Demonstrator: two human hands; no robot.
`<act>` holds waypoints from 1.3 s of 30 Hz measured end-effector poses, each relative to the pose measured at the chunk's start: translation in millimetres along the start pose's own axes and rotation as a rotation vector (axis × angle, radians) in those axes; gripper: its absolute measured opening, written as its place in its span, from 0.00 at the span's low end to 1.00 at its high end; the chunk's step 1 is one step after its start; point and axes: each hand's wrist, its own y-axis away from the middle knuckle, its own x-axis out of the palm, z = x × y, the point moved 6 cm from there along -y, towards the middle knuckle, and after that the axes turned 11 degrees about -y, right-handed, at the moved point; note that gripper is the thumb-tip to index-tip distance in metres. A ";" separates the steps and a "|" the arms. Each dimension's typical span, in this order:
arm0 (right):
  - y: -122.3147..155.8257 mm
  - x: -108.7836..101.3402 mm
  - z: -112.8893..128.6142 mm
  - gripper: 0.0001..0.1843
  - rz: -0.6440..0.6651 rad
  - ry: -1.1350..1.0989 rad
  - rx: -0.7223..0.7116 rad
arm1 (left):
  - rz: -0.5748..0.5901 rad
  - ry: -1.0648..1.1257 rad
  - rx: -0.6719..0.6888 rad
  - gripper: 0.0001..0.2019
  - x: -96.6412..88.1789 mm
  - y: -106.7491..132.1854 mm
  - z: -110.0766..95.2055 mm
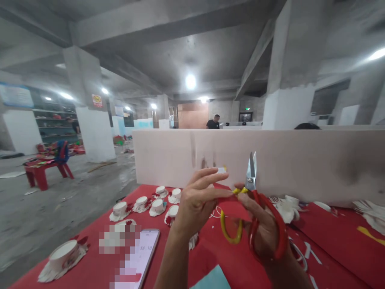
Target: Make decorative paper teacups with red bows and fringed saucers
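A pair of scissors point(250, 182) with red and yellow handles stands blades up in my right hand point(263, 226), which is closed around it. The blades are slightly parted. My left hand point(197, 200) is beside it, its index finger reaching to my right fingertips and its other fingers raised. A thin red piece point(236, 209), paper or cloth, spans the gap between both hands, and my left finger and thumb seem to pinch it. Its edges blend with the red tabletop point(216, 249) behind. Several small white hat-like pieces with ruffled brims point(157, 206) sit left of my left hand.
A phone point(146, 253) lies at the front left of the table. Near the front edge is a light blue sheet point(213, 279). White ruffled pieces point(287, 208) and paper strips point(313, 253) lie at right. A pale partition point(168, 156) closes the back; a person point(213, 122) is beyond it.
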 end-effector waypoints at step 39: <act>126.5 -228.2 18.0 0.21 0.244 1.940 0.409 | 0.083 0.845 -1.565 0.08 9.5 251.4 24.2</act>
